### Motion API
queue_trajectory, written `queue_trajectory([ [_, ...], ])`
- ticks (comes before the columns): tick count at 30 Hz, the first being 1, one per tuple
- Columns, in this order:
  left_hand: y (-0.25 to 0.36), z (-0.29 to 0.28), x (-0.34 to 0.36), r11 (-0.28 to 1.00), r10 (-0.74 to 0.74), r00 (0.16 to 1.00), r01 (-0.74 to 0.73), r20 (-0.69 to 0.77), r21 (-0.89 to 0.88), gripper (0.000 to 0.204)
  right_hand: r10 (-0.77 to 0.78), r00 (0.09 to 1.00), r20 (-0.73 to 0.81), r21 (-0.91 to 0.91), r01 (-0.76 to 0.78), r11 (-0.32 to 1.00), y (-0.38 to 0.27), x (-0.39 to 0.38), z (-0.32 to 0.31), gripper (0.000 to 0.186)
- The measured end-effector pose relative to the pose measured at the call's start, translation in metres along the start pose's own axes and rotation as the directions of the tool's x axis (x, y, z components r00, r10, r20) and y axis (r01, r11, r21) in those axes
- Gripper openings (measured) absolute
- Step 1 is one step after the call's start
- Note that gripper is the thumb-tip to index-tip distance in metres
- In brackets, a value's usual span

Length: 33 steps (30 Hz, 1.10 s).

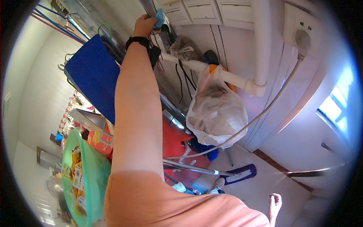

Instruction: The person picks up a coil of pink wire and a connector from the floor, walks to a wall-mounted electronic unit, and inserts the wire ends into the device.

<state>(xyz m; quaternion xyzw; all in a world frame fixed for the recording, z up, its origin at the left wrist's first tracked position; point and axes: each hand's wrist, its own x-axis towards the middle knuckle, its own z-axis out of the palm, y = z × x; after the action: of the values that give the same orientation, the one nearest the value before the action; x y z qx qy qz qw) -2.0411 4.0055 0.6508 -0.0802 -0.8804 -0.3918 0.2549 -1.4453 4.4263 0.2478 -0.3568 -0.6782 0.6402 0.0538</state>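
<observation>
My left arm reaches up the middle of the view, a black band at its wrist. At its end my left hand [145, 26] is closed round a crumpled light-blue cloth [159, 18], pressed against a metal bar [150, 6]. Part of the cloth is hidden by the fingers. Low on the right hangs my right hand [275, 205], small in view, its fingers curled and nothing visible in them. Close to the left forearm hangs a dark-blue flat panel or cloth [90, 73].
A filled white plastic bag [217, 113] hangs from a white pipe [233, 78]. A plugged-in grey cable [276, 99] droops across the right side. A purple mop [240, 174] lies on the floor. A green basin [97, 178] with packets stands left of my arm.
</observation>
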Motion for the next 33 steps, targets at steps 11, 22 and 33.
queue_trajectory([
  [11,-0.121,0.074,-0.029,0.996,0.051,0.995,-0.057,0.089,0.072,0.031,-0.098,0.995,0.034,-0.107,0.102,0.989,0.002,-0.004,-0.009,0.006],
  [22,-0.097,0.069,-0.083,0.952,-0.278,0.949,0.251,-0.149,-0.175,0.088,-0.079,0.987,0.139,-0.251,0.112,0.961,-0.063,-0.040,-0.018,0.019],
  [33,0.181,0.049,-0.336,0.860,-0.101,0.992,0.051,-0.071,-0.508,0.046,-0.154,0.814,0.560,-0.047,0.217,0.975,0.006,0.066,-0.069,0.005],
])
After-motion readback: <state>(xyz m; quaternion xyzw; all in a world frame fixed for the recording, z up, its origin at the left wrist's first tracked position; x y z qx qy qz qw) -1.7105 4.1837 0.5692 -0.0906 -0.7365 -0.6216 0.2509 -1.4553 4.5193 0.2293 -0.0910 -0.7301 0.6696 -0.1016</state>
